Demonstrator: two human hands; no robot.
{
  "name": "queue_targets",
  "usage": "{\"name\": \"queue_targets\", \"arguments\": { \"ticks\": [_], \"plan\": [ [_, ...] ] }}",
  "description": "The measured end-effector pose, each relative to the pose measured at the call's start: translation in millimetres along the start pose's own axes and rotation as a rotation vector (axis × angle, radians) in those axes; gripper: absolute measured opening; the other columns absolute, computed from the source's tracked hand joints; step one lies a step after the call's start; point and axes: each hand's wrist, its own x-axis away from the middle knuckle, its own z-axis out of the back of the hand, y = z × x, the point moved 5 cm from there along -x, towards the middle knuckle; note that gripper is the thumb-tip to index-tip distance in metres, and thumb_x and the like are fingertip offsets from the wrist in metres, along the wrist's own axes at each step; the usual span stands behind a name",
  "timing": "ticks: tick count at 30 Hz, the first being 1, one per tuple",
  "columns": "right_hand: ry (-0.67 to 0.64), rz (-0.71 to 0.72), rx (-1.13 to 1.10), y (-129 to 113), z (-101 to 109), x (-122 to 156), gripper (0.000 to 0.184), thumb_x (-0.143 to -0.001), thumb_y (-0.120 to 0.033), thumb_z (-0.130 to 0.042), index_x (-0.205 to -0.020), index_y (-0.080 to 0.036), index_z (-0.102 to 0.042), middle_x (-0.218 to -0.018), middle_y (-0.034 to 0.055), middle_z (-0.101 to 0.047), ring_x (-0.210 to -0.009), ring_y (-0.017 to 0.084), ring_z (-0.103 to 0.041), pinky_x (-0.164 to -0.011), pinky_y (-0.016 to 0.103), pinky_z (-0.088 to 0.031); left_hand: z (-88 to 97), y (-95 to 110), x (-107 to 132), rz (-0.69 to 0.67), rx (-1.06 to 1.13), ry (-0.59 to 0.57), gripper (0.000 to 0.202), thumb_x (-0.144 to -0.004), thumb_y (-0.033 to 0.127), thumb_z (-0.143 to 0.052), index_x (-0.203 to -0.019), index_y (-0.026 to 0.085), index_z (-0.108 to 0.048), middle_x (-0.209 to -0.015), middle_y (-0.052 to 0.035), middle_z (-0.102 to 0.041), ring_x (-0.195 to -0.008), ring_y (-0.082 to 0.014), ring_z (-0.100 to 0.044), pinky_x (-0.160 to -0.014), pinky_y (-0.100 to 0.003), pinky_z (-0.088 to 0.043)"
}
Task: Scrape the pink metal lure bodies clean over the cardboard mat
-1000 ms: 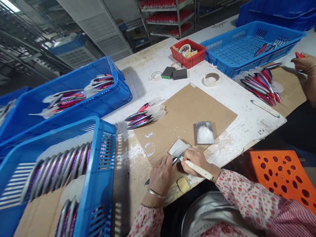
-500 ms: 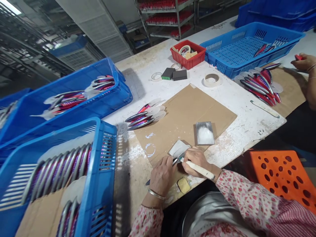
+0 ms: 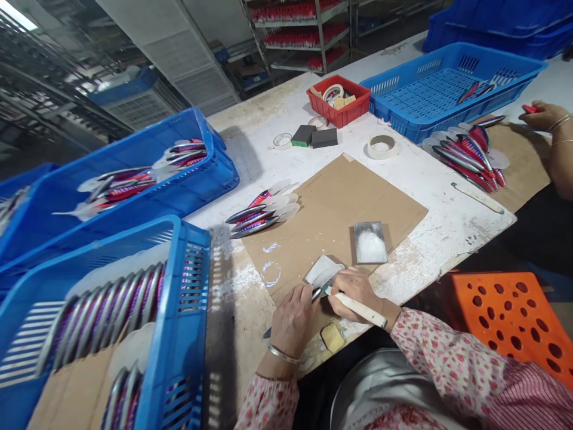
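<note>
My left hand (image 3: pixel 290 319) is closed around a fishing lure (image 3: pixel 316 294); its dark tip (image 3: pixel 267 332) sticks out on the far side of the hand. In my right hand (image 3: pixel 353 292) is a slim white-handled tool (image 3: pixel 360 309), its handle slanting back toward my wrist. The tool's working end meets the lure's front between both hands, but fingers partly hide the contact. Beneath the lure's front lies a pale, dusty block (image 3: pixel 321 270). Three or so striped lures with clear lips (image 3: pixel 257 218) rest at the cardboard sheet's (image 3: pixel 353 191) left corner.
A powder-covered dark block (image 3: pixel 370 243) sits right of my hands, a yellow sponge piece (image 3: pixel 332 338) near the table edge. Blue baskets of lures (image 3: pixel 188 263) stand left. Behind are a tape roll (image 3: pixel 382 147) and red basket (image 3: pixel 342 116). A co-worker's hand (image 3: pixel 544 116) is at right.
The view has shifted very slightly. Both my hands keep the same grip and place on the lure and the tool. The co-worker's hand has moved a little left.
</note>
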Motion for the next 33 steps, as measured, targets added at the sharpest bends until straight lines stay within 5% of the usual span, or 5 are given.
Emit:
{"name": "queue_targets", "arguments": {
  "ticks": [33],
  "plan": [
    [0.029, -0.045, -0.069, 2.1, 1.0, -1.2, 0.014, -0.079, -0.021, -0.051, -0.066, -0.022, -0.046, -0.058, -0.0025, -0.053, -0.056, 0.013, -0.048, -0.059, 0.027, -0.035, -2.3, -1.0, -0.6, 0.025, -0.019, -0.027, 0.026, -0.098, 0.032, -0.039, -0.096, 0.018, -0.061, -0.085, -0.0058, -0.065, -0.08, -0.0199, -0.064, -0.067, -0.028, -0.048]
  ]
}}
